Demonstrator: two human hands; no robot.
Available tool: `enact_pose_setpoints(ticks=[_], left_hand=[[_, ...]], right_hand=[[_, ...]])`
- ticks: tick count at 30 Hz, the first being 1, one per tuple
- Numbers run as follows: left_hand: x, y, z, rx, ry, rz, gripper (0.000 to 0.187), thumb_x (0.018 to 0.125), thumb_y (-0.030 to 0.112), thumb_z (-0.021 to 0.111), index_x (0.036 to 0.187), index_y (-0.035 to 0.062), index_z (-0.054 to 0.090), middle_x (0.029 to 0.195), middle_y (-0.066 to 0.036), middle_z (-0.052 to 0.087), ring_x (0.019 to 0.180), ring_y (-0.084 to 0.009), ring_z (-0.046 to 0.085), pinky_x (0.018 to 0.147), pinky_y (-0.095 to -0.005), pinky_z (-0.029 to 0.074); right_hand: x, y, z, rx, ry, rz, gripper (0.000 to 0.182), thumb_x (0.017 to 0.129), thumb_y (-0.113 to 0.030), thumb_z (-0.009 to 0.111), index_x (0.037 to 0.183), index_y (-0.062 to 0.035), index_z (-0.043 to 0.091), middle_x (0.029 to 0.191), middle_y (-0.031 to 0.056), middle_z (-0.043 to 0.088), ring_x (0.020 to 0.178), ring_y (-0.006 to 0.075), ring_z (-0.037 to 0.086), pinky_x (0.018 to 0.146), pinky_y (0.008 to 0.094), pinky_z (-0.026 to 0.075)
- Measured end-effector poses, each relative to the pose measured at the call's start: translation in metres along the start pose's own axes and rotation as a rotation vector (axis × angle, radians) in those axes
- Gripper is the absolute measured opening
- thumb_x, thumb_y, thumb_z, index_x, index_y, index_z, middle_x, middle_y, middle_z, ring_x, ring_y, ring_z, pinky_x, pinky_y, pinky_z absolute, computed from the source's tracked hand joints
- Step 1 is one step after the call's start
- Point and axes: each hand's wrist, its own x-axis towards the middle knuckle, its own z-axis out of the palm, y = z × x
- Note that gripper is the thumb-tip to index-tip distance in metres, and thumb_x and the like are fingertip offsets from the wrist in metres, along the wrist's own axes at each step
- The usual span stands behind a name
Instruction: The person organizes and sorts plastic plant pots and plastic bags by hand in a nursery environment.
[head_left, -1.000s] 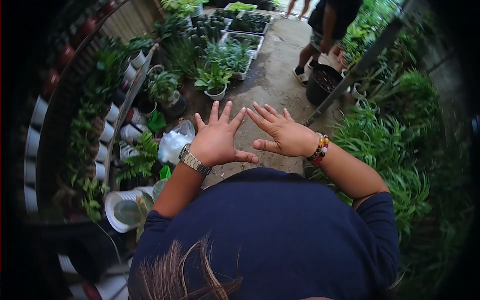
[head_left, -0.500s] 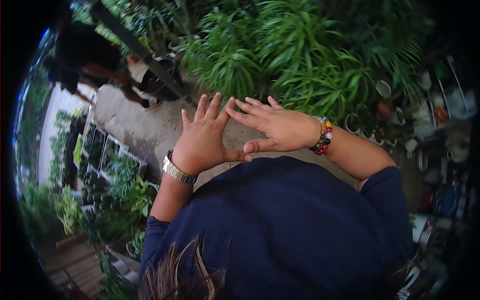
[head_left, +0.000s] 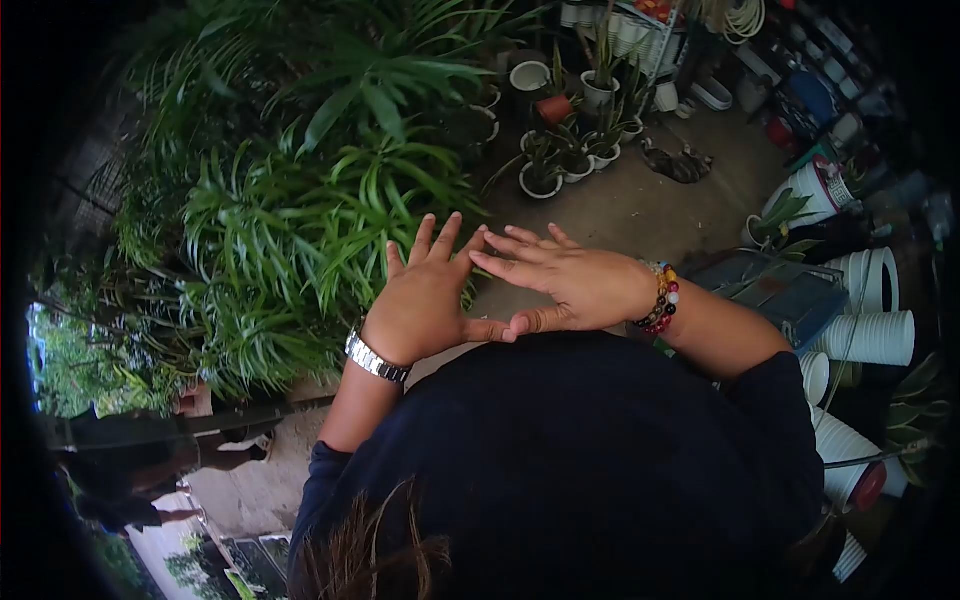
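My left hand (head_left: 422,305) is held out in front of my chest with its fingers spread. On that wrist is a metal-band watch (head_left: 377,358). My right hand (head_left: 592,287) is open too, its fingers pointing left and slightly apart. Beaded bracelets (head_left: 660,298) circle the right wrist. The two thumbs touch at the tips, and the index fingertips meet or overlap, leaving a small gap framed between them. Neither hand holds anything. Beneath them is my dark shirt (head_left: 580,450).
Leafy green plants (head_left: 300,230) fill the left and centre. Potted plants (head_left: 541,180) and a cat (head_left: 678,162) lying on the concrete floor (head_left: 620,225) are ahead. Stacked white pots (head_left: 868,338) stand at right. People (head_left: 120,460) are at the far left.
My view has turned to the right, so the plants and people have shifted left and the pots and cat have come into sight. Both hands keep the same open, thumb-to-thumb pose.
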Motion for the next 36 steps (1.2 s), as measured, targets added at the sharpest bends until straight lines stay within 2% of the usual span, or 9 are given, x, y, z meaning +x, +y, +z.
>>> enact_pose_setpoints(ticks=[11,13,19,20,22,24,33,35,36], left_hand=[[0.154,0.002,-0.014,0.03,-0.106,0.285,0.106,0.055,0.069,0.067,0.135,0.0078,0.036,0.144,-0.019,0.023,0.134,-0.0388,0.015,0.102,-0.0621,0.017],[0.182,0.005,-0.016,0.04,-0.162,0.307,0.104,0.052,0.062,0.074,0.137,0.0155,0.034,0.145,-0.017,0.021,0.135,-0.0371,0.014,0.102,-0.0622,0.016],[0.264,0.029,-0.012,0.038,-0.168,0.448,0.101,0.055,0.061,0.072,0.136,0.0141,0.036,0.144,-0.017,0.023,0.135,-0.038,0.015,0.102,-0.0623,0.015],[0.28,0.035,-0.01,0.03,-0.168,0.47,0.1,0.055,0.061,0.072,0.136,0.0133,0.036,0.144,-0.017,0.024,0.135,-0.0383,0.015,0.102,-0.0621,0.016],[0.314,0.051,-0.006,0.022,-0.161,0.506,0.1,0.055,0.061,0.072,0.135,0.0124,0.037,0.144,-0.017,0.024,0.134,-0.0386,0.015,0.102,-0.062,0.016],[0.348,0.068,-0.002,0.073,-0.136,0.562,0.104,0.055,0.072,0.064,0.134,0.0094,0.038,0.142,-0.019,0.025,0.134,-0.0381,0.017,0.101,-0.063,0.018],[0.489,0.139,-0.023,0.026,-0.055,0.576,0.099,0.057,0.071,0.063,0.13,0.0083,0.043,0.142,-0.02,0.026,0.134,-0.039,0.018,0.101,-0.0627,0.018],[0.521,0.146,-0.023,0.045,-0.104,0.556,0.098,0.056,0.071,0.064,0.13,0.008,0.044,0.142,-0.02,0.027,0.133,-0.0391,0.018,0.101,-0.0628,0.018],[0.537,0.147,-0.023,0.04,-0.096,0.546,0.098,0.056,0.071,0.064,0.13,0.008,0.044,0.142,-0.02,0.027,0.133,-0.0391,0.018,0.101,-0.0628,0.018]], right_hand=[[-0.012,0.088,-0.036,0.096,0.143,0.267,0.084,0.082,-0.066,0.039,0.143,-0.0143,0.016,0.146,0.019,0.015,0.135,0.0386,0.011,0.105,0.0583,0.012],[-0.015,0.102,-0.044,0.145,0.185,0.318,0.081,0.083,-0.064,0.041,0.143,-0.0147,0.017,0.146,0.0182,0.017,0.135,0.0381,0.012,0.105,0.0577,0.012],[-0.042,0.156,-0.067,0.177,0.29,0.445,0.074,0.085,-0.057,0.045,0.142,-0.0165,0.021,0.146,0.0161,0.02,0.136,0.0358,0.013,0.106,0.0564,0.012],[-0.047,0.169,-0.071,0.173,0.3,0.457,0.074,0.085,-0.057,0.045,0.142,-0.0165,0.021,0.146,0.0161,0.02,0.136,0.0358,0.013,0.106,0.0564,0.012],[-0.061,0.198,-0.079,0.181,0.363,0.452,0.08,0.081,-0.068,0.038,0.14,-0.0141,0.026,0.143,0.0227,0.023,0.134,0.0398,0.015,0.106,0.0558,0.013],[-0.079,0.226,-0.09,0.174,0.381,0.455,0.08,0.081,-0.067,0.039,0.14,-0.014,0.027,0.143,0.0226,0.024,0.134,0.0396,0.015,0.106,0.0553,0.013],[-0.142,0.353,-0.19,0.119,0.351,0.442,0.076,0.082,-0.064,0.041,0.139,-0.0139,0.03,0.142,0.0213,0.026,0.134,0.0384,0.016,0.107,0.0543,0.012],[-0.145,0.384,-0.205,0.12,0.348,0.44,0.076,0.082,-0.064,0.041,0.139,-0.0137,0.03,0.142,0.0212,0.027,0.134,0.0383,0.017,0.107,0.054,0.012],[-0.145,0.4,-0.212,0.122,0.349,0.426,0.072,0.084,-0.059,0.044,0.139,-0.0156,0.029,0.143,0.0185,0.026,0.135,0.0373,0.016,0.106,0.0555,0.012]])
